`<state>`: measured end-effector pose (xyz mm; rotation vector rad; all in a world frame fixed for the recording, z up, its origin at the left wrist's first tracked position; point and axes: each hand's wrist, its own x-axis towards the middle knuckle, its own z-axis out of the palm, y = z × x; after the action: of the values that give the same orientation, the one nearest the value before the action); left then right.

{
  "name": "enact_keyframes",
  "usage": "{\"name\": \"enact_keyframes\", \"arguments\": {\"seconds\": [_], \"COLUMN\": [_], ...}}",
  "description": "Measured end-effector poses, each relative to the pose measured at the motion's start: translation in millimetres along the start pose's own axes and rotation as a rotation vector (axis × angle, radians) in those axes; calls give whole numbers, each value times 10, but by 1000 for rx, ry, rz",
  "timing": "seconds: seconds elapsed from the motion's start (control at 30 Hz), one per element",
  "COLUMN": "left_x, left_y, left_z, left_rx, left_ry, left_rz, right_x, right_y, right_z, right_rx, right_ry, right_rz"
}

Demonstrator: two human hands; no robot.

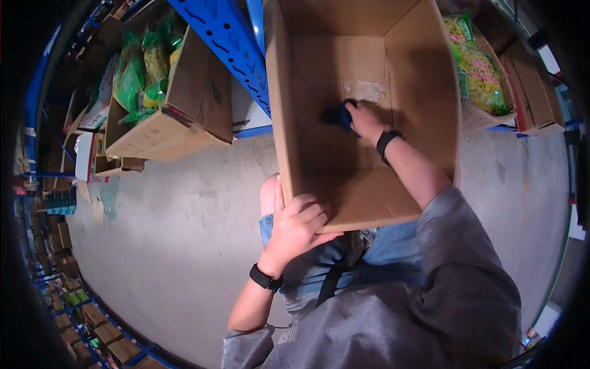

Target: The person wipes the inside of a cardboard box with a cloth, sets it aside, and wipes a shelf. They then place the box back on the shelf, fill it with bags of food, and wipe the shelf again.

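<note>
A large open cardboard box point(369, 197) is tilted toward me, its inside facing up at the camera. My left hand point(298, 224) is closed over the box's near left corner, thumb along the outer side and fingers over the rim. Deep inside the box, my right hand point(367, 122) grips a dark blue cloth point(344, 117), holding it near the bottom. Beside that hand, a whitish scuffed patch point(367, 90) marks the cardboard. Part of the cloth is lost in shadow.
To the left, a cardboard box point(196, 101) holds green bags of packaged food point(144, 74). More yellow-green bags point(479, 74) sit in a box at right. A blue metal shelf post point(224, 46) rises beside my box. Grey floor point(178, 227) lies below, and stocked shelves point(92, 320) line the lower left.
</note>
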<state>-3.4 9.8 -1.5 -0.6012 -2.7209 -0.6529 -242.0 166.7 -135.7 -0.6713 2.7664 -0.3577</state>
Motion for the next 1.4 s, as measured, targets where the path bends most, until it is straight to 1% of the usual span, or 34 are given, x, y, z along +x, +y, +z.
{"name": "enact_keyframes", "arguments": {"seconds": [0.07,0.17,0.2,0.23,0.3,0.33,0.43,0.47,0.5,0.57,0.67,0.77,0.8,0.83,0.87,0.9,0.93,0.97,1.0,1.03,1.07,1.1,1.13,1.17,1.23,1.27,1.3,1.37,1.4], "left_x": [-2,-16,-24,-39,-66,-64,-1,35,61,101,119,66,54,46,32,11,-11,-21,-25,-6,26,47,29,19,-8,15,-7,-115,-185], "left_y": [-1,-4,-4,-2,6,9,4,-4,-9,-15,-2,32,36,40,41,45,35,20,17,25,37,53,41,47,60,54,36,-81,-149], "left_z": [-10,0,-5,5,50,51,24,9,-6,-32,-50,-63,-55,-47,-40,-44,-56,-74,-89,-106,-140,-179,-244,-215,-93,-73,-45,47,151], "left_rx": [-7,-30,2,8,19,1,-42,-51,-60,-50,-36,-25,-21,-24,-28,-35,-38,-42,-45,-74,-102,-128,-205,-300,-493,-405,-567,-891,-1023], "left_ry": [-16,-23,-51,-47,-37,-43,-43,-34,-26,-23,-13,-14,-11,-5,1,3,-22,-50,-79,-39,0,40,32,147,374,366,284,100,76], "left_rz": [-8,-18,-8,-5,-8,-22,-33,-26,-20,-10,14,0,-7,-5,-7,-12,-10,-10,-10,-11,-10,-6,-3,-112,-326,-412,-502,-669,-698], "right_x": [-28,200,343,388,492,566,493,476,425,335,263,285,351,254,32,-99,-53,-288,-463,-704,-890,-1080,-1345,-1497,-1798,-1909,-1989,-2086,-2143], "right_y": [-27,223,356,364,394,458,405,383,319,261,192,305,418,297,14,-157,-46,-208,-233,-278,-225,-119,-175,-52,161,273,348,444,509], "right_z": [60,45,107,23,-75,-52,97,191,184,175,-26,69,132,-150,-625,-883,-939,-1291,-1528,-1764,-1930,-2026,-2176,-2209,-2222,-2165,-2094,-1933,-1868], "right_rx": [-9,-41,-20,-65,12,13,-210,-156,-123,-71,65,-309,-335,-224,-114,-1,-43,-22,-1,55,63,202,385,421,699,691,683,939,1068], "right_ry": [40,226,373,445,600,529,421,379,261,161,-18,-313,-359,-301,-247,-198,-141,-15,109,243,306,358,326,372,325,360,393,414,430], "right_rz": [61,79,74,116,156,213,224,227,275,257,293,42,-6,2,6,7,-128,-134,-174,-203,-245,-254,-100,-95,160,208,257,337,382]}}
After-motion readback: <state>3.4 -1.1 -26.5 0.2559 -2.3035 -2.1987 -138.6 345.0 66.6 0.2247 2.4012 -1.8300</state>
